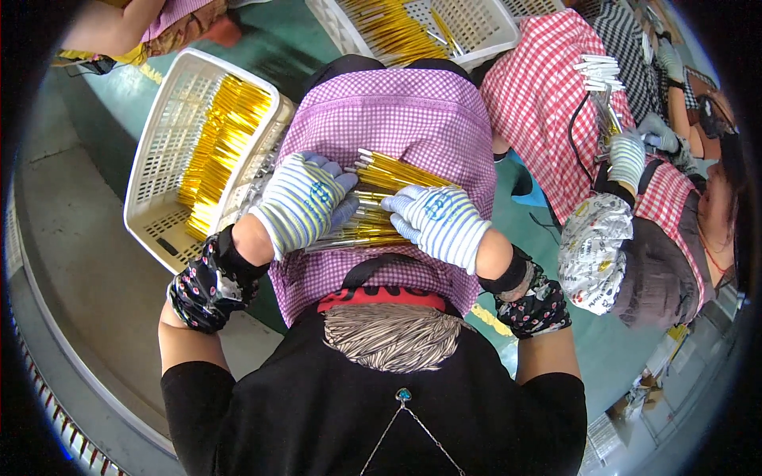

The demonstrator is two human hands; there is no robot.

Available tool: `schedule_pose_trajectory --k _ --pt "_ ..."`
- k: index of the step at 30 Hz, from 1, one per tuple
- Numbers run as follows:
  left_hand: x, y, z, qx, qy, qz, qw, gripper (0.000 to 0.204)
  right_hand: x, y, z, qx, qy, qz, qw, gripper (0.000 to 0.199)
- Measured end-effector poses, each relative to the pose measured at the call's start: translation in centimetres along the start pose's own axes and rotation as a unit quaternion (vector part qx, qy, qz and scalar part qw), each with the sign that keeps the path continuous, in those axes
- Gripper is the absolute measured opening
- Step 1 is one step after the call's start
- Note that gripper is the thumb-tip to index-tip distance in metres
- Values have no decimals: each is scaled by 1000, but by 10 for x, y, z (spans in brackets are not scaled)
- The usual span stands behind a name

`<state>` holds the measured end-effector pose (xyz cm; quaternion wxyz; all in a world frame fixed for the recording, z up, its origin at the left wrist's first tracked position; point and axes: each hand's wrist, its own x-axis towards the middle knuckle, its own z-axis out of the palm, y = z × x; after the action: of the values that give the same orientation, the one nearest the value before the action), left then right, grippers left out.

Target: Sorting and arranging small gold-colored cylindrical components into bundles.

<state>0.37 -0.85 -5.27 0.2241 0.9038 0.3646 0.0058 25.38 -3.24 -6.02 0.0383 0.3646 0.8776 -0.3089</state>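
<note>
The left hand, in a white knitted glove with blue and yellow stripes, lies palm-down with curled fingers clasped over the left end of a bundle of thin gold-coloured metal rods with silver tips. The right hand, in a white glove with blue stripes, grips the right part of the same bundle from above. The bundle lies roughly crosswise on the purple-and-white checked cloth apron that covers the person's lap; some rods fan upward to the right, with silver tips protruding between the two hands.

To the person's left, a white perforated plastic basket stands just beside the lap. Its near long rim touches or nearly touches the apron edge, and it holds a heap of similar gold rods against its right wall. The basket's left half shows bare mesh floor. Grey floor lies further left of the basket.

Ahead, a second white perforated basket with gold rods lies beyond the knees.

To the right, a neighbouring person in a red-and-white checked apron sits close, with a gloved hand holding a cluster of white-tipped rods. Only a narrow green gap separates the two laps.
</note>
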Motion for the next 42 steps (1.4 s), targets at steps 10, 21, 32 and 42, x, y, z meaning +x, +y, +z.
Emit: schedule_pose_trajectory --k 10,21,32,42 --pt "10 1 -16 53 51 38 997 36 7 -6 -39 -53 32 56 997 33" --pt "23 16 -52 221 168 214 937 17 9 12 -14 123 114 0 986 32" --pt "31 16 -66 -125 -65 73 987 32 -1 27 -57 -11 73 -65 995 27" --pt "13 -3 -34 -218 -41 66 973 30 5 26 -47 20 -28 -30 999 30"
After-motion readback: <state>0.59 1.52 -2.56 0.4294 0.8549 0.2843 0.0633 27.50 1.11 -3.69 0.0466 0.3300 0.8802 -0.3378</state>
